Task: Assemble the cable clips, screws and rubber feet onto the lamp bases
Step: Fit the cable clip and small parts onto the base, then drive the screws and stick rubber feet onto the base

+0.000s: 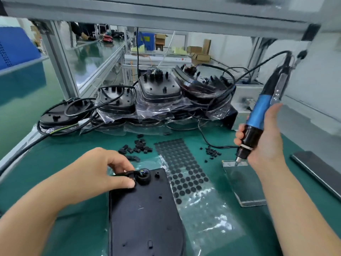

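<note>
While the left hand [103, 172] pinches a cable clip [131, 179] down at the 12 o'clock end of the lamp base [145, 215], the right hand [265, 139] is wrapped around the electric screwdriver [258, 121], whose tip touches a small plate [243, 183] off at 3 o'clock. Honestly, the sketchy bit is that clip: fingers sit right beside it, so a driver coming in crooked could skid off and jab them, or scar the plastic. Loose screws [212, 152] at 1 o'clock could roll too. Rubber feet sheet [182, 169] lies just right of the base, untouched.
</note>
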Available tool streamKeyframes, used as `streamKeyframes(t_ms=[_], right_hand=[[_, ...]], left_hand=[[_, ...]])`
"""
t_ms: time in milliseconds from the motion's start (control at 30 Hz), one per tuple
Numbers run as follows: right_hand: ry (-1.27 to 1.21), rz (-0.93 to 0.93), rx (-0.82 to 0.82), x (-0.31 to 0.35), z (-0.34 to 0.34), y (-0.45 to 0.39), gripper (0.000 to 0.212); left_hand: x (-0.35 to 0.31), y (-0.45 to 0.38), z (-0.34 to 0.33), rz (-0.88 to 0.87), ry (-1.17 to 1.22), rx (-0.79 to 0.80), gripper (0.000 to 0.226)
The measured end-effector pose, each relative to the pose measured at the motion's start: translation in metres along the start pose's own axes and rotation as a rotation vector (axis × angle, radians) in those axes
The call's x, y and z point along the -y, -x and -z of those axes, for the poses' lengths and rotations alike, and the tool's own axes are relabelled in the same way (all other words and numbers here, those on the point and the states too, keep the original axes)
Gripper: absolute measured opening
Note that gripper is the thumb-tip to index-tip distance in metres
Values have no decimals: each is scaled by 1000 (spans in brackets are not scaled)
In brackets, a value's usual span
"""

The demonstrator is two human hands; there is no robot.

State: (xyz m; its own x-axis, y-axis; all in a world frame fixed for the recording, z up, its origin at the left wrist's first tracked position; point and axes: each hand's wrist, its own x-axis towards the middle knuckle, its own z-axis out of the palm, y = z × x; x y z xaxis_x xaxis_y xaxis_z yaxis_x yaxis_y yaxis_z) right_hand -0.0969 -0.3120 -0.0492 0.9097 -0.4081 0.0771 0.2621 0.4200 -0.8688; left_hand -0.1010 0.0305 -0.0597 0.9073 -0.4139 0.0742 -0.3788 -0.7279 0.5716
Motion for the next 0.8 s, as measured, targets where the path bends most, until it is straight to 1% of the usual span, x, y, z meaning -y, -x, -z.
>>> streamKeyframes(t_ms=[100,133,167,200,267,300,367,467,533,600,667,700,733,800], right_hand=[[30,2,-69,1,24,-8,66],[47,-2,-88,1,29,-11,65],[63,-6,-107,0,33,-14,64],[74,-7,-124,0,36,-15,62],[98,-8,-149,-3,39,-18,56],[113,-8,-162,-5,40,-19,52],[126,-5,-189,-8,41,-19,42],[132,-27,-220,-13,43,-19,39],[154,-55,-229,-15,44,-19,39],[176,-67,-248,-15,46,-18,41],[242,-65,-268,-15,49,-18,43],[318,-60,-281,-15,50,-18,45],[459,-49,-306,-15,52,-18,48],[851,28,-422,-15,54,-17,50]], left_hand=[[-4,-1,3,21,-89,9,22],[-8,-2,2,21,-131,-12,23],[-16,-2,-1,15,-163,-37,28],[-24,-2,-6,-5,-198,-53,44],[-43,0,-24,-64,-298,-40,83],[-51,1,-33,-78,-350,-14,94],[-64,-1,-48,-91,-418,37,96],[-82,-17,-57,-133,-530,103,87],[-92,-31,-66,-165,-654,197,96],[-100,-43,-75,-115,-777,343,111],[-101,-52,-83,-45,-785,450,112],[-100,-55,-85,-22,-749,471,109],[-98,-56,-88,-6,-708,473,105],[-97,-58,-88,11,-644,442,100]])
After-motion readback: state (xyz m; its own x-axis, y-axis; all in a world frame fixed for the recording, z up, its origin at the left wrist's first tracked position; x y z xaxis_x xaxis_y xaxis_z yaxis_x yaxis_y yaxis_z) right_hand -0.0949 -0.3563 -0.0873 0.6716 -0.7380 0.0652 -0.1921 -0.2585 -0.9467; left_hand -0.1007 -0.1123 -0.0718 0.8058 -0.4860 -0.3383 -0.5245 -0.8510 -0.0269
